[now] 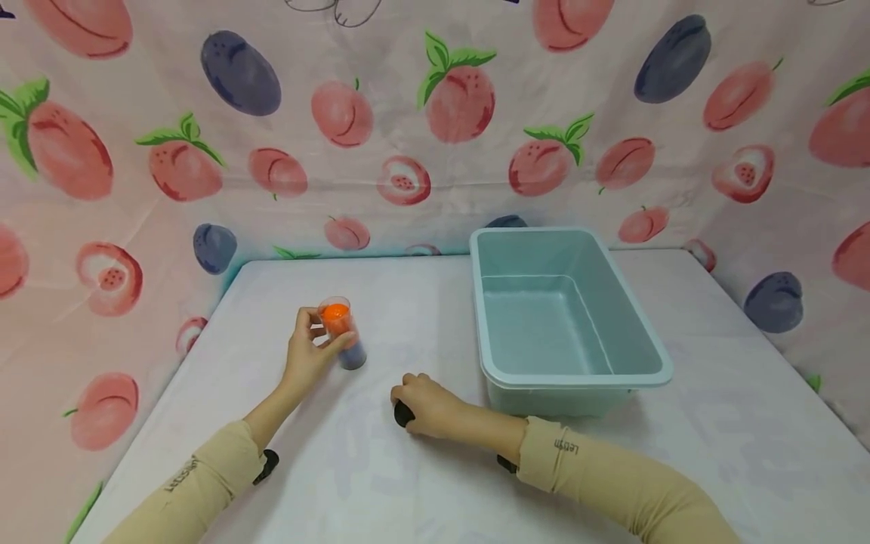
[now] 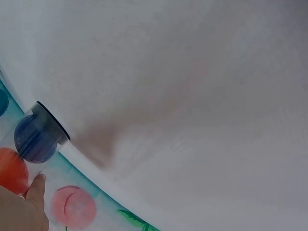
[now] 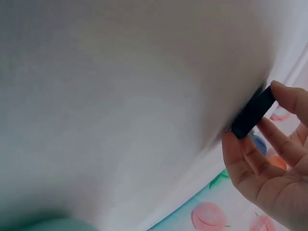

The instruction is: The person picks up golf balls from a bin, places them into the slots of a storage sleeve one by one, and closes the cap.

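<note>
My left hand [image 1: 314, 353] holds a clear cylindrical container [image 1: 351, 340] between thumb and fingers, on the left half of the table. Inside it an orange ball [image 1: 336, 311] sits above a blue ball [image 2: 36, 139], and the container's base is dark. Whether that base touches the table I cannot tell. To the right and nearer the front, my right hand [image 1: 435, 408] pinches a black disc-shaped lid [image 3: 252, 113] by its edges, low over or on the table. In the head view the fingers partly cover the lid.
A pale green plastic basin [image 1: 574, 378] stands on the right half of the table, just beyond the right forearm. White cloth covers the table [image 1: 340, 483]. A fruit-printed curtain [image 1: 394, 128] hangs along the back and sides.
</note>
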A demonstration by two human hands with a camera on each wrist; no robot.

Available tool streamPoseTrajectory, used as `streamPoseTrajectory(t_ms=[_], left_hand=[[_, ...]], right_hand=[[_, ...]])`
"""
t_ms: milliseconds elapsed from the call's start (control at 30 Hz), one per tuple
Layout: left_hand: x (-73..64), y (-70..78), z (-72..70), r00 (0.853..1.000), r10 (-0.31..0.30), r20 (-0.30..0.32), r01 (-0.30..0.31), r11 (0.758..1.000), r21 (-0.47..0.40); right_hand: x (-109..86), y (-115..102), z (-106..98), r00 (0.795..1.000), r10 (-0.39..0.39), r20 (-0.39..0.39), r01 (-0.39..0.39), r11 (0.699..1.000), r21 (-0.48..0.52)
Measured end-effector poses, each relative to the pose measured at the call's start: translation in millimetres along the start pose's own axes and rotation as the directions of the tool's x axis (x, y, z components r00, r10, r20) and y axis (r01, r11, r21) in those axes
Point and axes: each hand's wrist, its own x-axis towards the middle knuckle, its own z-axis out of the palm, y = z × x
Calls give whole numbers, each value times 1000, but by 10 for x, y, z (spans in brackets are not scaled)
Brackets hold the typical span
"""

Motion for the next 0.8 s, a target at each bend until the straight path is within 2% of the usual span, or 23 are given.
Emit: streamPoseTrajectory(t_ms=[200, 433, 533, 600, 633, 800], left_hand=[[26, -19, 12, 1000, 9, -18, -10, 1000, -7], [60, -7, 29, 1000, 6, -14, -6, 1000, -9], [45, -24, 21, 1000, 1, -14, -1, 1000, -6], [22, -45, 14, 1000, -7, -11, 7, 1000, -2], [16, -52, 15, 1000, -8, -11, 8, 1000, -2], [3, -46, 20, 1000, -11, -8, 11, 1000, 8]], right_hand=[[14, 0, -50, 999, -21, -29, 23, 999, 45], [46, -21, -129, 993, -12, -114, 36, 978, 206], [68, -44, -144, 987, -15, -159, 63, 952, 300], [83, -57, -139, 982, -8, -188, 86, 906, 415], [88, -62, -138, 980, 5, -201, 95, 870, 483], [142, -99, -156, 971, 97, -220, 105, 652, 751]])
